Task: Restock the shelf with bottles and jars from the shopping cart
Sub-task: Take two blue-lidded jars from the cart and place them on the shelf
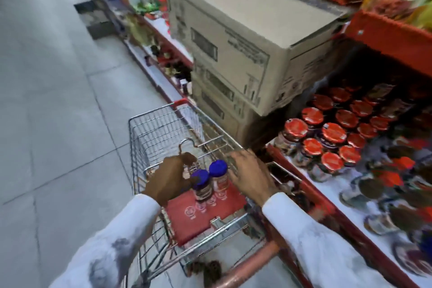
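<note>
A wire shopping cart [149, 138] stands in a store aisle, close beside a red-edged shelf [327, 208] on its right. Two jars with blue lids [211, 180] stand upright, touching, on the cart's red child-seat flap [201, 217]. The left hand [169, 176], in a white sleeve, reaches over the cart; its fingers curl against the nearer jar, but whether its grip has closed on that jar cannot be told through the blur. The right hand [250, 172] is spread wide, empty, over the cart's right rim beside the jars. On the shelf, red-lidded jars [327, 138] stand in packed rows. Stacked cardboard boxes [245, 54] sit just beyond the cart, against the shelving. Grey tiled floor [46, 100] lies to the left.
</note>
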{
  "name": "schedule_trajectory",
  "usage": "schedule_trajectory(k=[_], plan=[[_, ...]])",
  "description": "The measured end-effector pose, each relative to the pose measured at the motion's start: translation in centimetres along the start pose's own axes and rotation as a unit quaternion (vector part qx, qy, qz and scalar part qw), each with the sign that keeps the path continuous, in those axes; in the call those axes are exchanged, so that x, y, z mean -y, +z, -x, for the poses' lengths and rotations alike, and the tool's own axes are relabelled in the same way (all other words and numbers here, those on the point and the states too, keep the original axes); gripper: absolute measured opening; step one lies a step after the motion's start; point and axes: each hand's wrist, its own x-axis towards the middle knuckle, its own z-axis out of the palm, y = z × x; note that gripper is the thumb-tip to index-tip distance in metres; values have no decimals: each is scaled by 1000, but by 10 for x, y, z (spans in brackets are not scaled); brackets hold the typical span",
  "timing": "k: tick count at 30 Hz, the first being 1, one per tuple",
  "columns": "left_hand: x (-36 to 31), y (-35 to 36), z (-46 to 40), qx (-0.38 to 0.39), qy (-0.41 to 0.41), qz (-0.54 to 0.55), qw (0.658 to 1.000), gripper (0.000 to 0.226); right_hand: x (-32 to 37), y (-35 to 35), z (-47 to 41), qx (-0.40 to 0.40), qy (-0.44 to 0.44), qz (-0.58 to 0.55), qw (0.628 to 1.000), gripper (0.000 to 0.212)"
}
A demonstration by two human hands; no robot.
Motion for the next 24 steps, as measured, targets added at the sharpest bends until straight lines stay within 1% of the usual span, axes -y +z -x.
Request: schedule_trajectory(k=[4, 6, 7, 10, 13, 17, 22, 24], plan=[[13, 37, -11, 41, -12, -12, 999, 42, 4, 36, -32, 97, -23, 34, 994, 47], [16, 56, -18, 44, -12, -13, 999, 36, 3, 51, -43, 124, -19, 49, 991, 50], [17, 66, -21, 43, -22, -16, 999, 37, 3, 57, -46, 131, -21, 54, 990, 51], [21, 90, -26, 52, -68, -52, 995, 53, 0, 73, -54, 152, -19, 68, 986, 53], [22, 104, -29, 42, -77, -73, 993, 55, -3, 85, -54, 170, 3, 56, 984, 53], [25, 111, -31, 27, -72, -81, 994, 62, -8, 93, -51, 172, 15, 41, 984, 55], [26, 110, -32, 21, -62, -57, 996, 47, -12, 89, -55, 174, 15, 70, 982, 56], [27, 110, -32, 23, -59, -56, 996, 47, -14, 89, -54, 176, 24, 67, 982, 57]])
